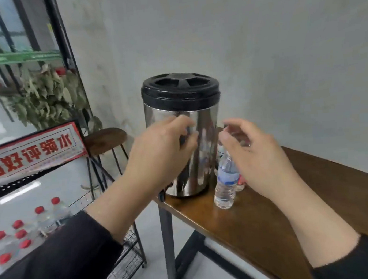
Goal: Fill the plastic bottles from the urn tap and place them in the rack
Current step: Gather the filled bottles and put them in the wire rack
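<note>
A steel urn [198, 147] with a black lid [180, 89] stands on the left end of a wooden table [246, 218]. Its small black tap [162, 196] sticks out low at the table corner. My left hand [162, 150] hovers in front of the urn's wall, fingers loosely curled, nothing seen in it. A clear plastic bottle with a blue label [225, 182] stands upright right of the urn. My right hand [254, 155] hangs just above its neck with curled fingers; whether it touches the bottle is unclear. A second bottle with a red label [241, 184] stands behind, mostly hidden.
A black wire rack [125, 274] stands left of the table, and several red-capped bottles [21, 234] stand on its shelf. A red and white sign [30, 151] leans above it. Behind are a round wooden stool [105, 140], a leafy plant [43, 97] and a grey wall [259, 45].
</note>
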Action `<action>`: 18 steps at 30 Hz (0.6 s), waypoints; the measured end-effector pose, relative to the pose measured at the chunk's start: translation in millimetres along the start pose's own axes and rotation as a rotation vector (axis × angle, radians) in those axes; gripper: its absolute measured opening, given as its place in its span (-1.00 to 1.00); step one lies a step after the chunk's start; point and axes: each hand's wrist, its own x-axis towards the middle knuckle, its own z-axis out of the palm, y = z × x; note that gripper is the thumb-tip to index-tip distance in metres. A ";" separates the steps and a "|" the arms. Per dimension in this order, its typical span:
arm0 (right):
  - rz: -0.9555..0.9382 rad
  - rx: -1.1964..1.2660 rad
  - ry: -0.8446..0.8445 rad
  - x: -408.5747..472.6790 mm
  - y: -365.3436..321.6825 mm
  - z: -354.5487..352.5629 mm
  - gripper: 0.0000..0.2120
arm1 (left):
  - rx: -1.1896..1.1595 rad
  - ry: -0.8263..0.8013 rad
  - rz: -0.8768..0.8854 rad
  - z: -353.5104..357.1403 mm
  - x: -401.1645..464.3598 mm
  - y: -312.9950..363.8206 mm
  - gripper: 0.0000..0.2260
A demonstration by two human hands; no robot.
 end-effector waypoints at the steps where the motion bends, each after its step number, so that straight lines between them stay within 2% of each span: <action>1: 0.016 -0.028 0.043 4.3 14.8 -13.5 -0.70 | 0.003 -0.037 0.027 12.6 4.1 12.2 -0.77; 4: 0.068 -0.187 0.098 25.7 62.3 -42.2 -0.71 | 0.044 -0.197 0.034 52.0 18.1 38.8 -0.71; 6: 0.090 -0.330 0.059 45.6 89.6 -51.6 -0.67 | 0.109 -0.292 0.032 79.0 27.4 50.5 -0.62; 10: 0.141 -0.565 -0.189 84.0 120.5 -45.5 -0.51 | 0.255 -0.439 0.013 129.5 43.1 59.9 -0.56; 14: 0.241 -0.700 -0.428 114.1 137.2 -27.0 -0.42 | 0.243 -0.554 -0.087 159.4 48.0 51.6 -0.68; 16: 0.248 -0.711 -0.456 122.9 146.2 -21.1 -0.45 | 0.208 -0.572 -0.125 162.8 49.7 49.3 -0.70; 18: 0.215 -0.702 -0.401 126.8 153.2 -19.0 -0.58 | 0.209 -0.581 -0.135 160.7 51.7 49.1 -0.69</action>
